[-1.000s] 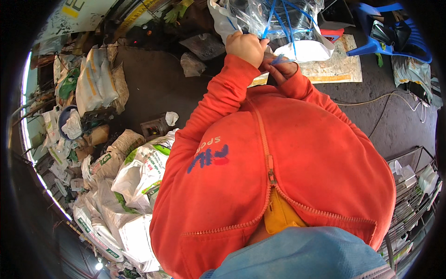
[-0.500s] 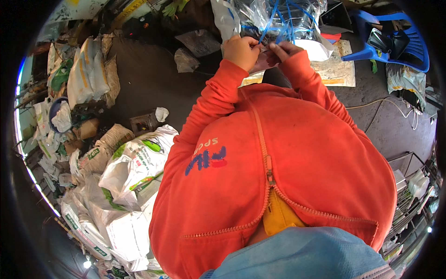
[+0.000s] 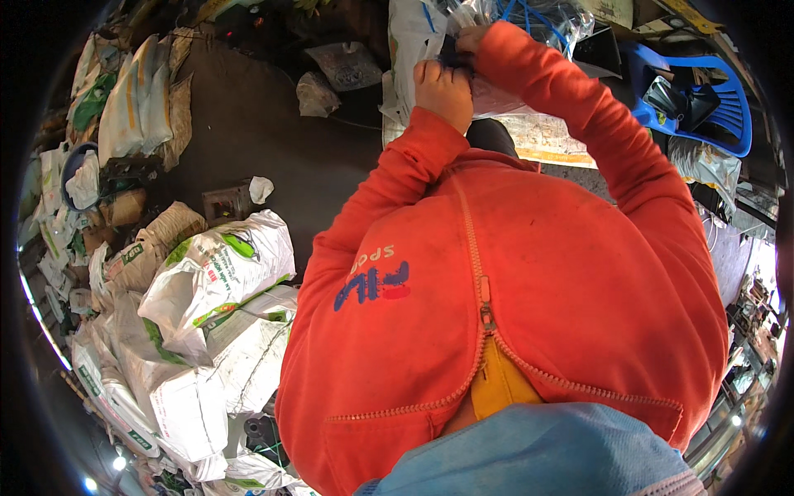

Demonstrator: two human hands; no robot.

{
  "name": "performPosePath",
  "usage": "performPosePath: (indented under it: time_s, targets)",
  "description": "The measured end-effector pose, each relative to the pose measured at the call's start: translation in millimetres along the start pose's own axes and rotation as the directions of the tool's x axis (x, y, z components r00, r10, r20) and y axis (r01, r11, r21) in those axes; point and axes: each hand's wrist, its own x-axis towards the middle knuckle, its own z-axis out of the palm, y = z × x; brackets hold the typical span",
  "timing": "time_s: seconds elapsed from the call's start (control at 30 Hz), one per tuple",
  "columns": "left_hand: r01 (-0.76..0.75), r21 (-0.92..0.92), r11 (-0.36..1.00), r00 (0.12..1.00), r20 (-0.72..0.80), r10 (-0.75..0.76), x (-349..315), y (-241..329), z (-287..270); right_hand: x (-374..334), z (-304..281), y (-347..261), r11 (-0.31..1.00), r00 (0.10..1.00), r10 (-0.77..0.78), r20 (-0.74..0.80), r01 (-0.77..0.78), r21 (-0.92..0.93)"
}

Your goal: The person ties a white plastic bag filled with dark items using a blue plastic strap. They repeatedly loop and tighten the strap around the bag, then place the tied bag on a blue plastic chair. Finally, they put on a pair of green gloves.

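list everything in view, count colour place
slatted plastic chair: 1, blue, upper right
bulging plastic bag: 1, clear and white, blue strips, top centre
flat sheet: 1, cream, by the bag
crumpled plastic pieces: 2, clear, floor left of bag
printed sacks: several, mostly white, lower left
striped sacks: several, mostly white, upper left
round tub: 1, blue, far left
zipped cloth jacket: 1, red, centre
soft cloth: 1, blue, bottom
left hand: 1, bare, at bag
right hand: 1, bare, at bag

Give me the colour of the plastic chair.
The plastic chair is blue; the head view shows it best.
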Motion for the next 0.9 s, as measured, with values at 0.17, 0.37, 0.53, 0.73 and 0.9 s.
performPosePath:
  time_s: [0.17,0.37,0.53,0.73,0.9]
  targets:
    - [-0.019,-0.026,0.999,0.999,-0.031,0.018,-2.1,-0.5,5.4,33.7,11.3,-2.2,0.875,0.996,-0.017,0.091,0.059,-0.481]
    - [-0.051,0.054,0.997,0.998,0.024,0.050,0.8,-2.8,7.2,48.8,-1.3,-9.0,0.907,0.997,-0.077,0.016,0.077,-0.414]
    - [-0.025,0.063,0.998,0.967,0.254,0.009,10.3,-9.4,5.2,-1.3,-40.2,-11.5,0.997,0.971,0.066,-0.229,-0.072,-0.017]
    - [-0.094,-0.148,0.985,0.890,0.430,0.149,30.0,-26.4,-1.3,-70.4,-10.6,-78.2,0.658,0.774,0.633,-0.015,-0.528,0.536]
    - [0.040,-0.195,0.980,0.705,0.701,0.111,53.5,-32.7,-6.8,-67.7,15.2,-96.7,0.548,0.624,0.739,-0.254,-0.337,0.766]
